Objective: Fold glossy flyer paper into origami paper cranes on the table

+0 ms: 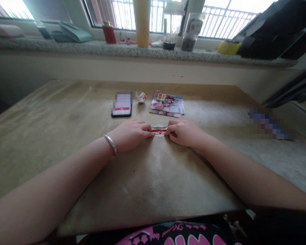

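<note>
A small folded sheet of paper (159,131), white with a red band across it, lies flat on the table between my hands. My left hand (132,134) has its fingertips pressed on the paper's left end, with the fingers closed together. On the right end, the curled fingers and thumb of my right hand (185,132) pinch and press the paper. Part of the sheet is hidden under the fingertips. Just beyond the hands lie a stack of colourful printed sheets (167,103) and a folded white-and-red paper shape (142,97).
A phone (122,103) with a lit screen lies beyond my left hand on the beige table (153,190). Far right is a blurred bluish object (269,124). Along the windowsill (132,51) stand a red bottle (108,33), a tall yellowish cylinder (142,23) and clear containers.
</note>
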`<state>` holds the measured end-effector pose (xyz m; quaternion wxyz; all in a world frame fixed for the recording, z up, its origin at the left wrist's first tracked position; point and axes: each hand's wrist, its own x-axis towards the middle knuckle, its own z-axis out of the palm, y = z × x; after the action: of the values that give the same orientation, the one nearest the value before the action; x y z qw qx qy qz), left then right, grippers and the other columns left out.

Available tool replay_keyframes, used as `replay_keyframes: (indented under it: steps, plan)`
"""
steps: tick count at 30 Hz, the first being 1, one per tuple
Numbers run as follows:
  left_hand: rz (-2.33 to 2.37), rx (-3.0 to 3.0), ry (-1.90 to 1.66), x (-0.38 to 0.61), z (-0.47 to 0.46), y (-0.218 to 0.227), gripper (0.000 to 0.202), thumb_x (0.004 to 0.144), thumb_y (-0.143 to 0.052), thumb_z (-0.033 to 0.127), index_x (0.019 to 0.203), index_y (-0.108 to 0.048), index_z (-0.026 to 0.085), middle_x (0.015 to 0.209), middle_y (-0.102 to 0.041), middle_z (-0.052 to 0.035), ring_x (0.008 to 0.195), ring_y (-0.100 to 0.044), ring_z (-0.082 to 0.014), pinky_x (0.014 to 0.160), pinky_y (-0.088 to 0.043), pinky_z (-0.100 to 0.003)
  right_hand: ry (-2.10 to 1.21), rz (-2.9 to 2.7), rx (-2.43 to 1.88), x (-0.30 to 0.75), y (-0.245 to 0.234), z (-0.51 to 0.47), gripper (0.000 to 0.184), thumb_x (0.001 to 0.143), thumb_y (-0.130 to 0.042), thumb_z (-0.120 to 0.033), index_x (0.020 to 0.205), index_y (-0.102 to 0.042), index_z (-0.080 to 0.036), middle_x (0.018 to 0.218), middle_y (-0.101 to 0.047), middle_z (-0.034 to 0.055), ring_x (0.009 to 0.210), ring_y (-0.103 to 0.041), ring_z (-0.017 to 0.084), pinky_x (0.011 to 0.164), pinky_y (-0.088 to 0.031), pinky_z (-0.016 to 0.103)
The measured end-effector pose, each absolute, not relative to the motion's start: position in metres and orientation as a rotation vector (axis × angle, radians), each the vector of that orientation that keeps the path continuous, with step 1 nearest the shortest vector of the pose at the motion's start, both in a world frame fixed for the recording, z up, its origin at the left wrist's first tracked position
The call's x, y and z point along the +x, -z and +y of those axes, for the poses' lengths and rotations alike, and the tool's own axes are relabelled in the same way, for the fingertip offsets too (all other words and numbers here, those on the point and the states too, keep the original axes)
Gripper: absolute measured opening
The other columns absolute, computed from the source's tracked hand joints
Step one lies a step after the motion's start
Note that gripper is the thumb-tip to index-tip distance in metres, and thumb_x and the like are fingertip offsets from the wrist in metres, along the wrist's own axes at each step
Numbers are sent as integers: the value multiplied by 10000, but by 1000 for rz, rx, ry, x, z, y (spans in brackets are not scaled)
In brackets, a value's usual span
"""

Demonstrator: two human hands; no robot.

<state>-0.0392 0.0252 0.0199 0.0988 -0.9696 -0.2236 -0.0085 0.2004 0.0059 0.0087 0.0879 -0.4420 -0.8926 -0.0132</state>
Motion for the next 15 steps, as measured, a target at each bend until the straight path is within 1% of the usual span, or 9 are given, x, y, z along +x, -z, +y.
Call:
replay_keyframes:
  steps: [5, 10, 15]
  plan:
    - [-678, -2918, 52, -42, 26, -19, 326, 859, -466, 103, 1073, -674, 234, 995, -644, -48, 859, -585, -155, 737, -447, -259, -2, -2667, -1307, 204, -10, 7, 242, 768, -521, -201, 842, -743, -263, 891, -690, 14, 762, -609, 164, 612, -373, 263]
    - [-700, -2924, 57, -44, 27, -18, 352, 858, -468, 99, 1115, -650, 254, 980, -635, -37, 857, -584, -157, 709, -448, -247, -26, -2662, -1316, 209, -10, 8, 224, 761, -533, -196, 819, -740, -259, 878, -690, 11, 748, -608, 162, 601, -371, 264]
    - [-674, -2902, 81, -41, 25, -15, 255, 887, -459, 145, 1022, -670, 189, 961, -627, -64, 853, -575, -174, 746, -468, -279, -47, -2653, -1286, 211, -9, 7, 220, 757, -530, -189, 814, -733, -251, 868, -684, 15, 756, -599, 166, 615, -371, 268]
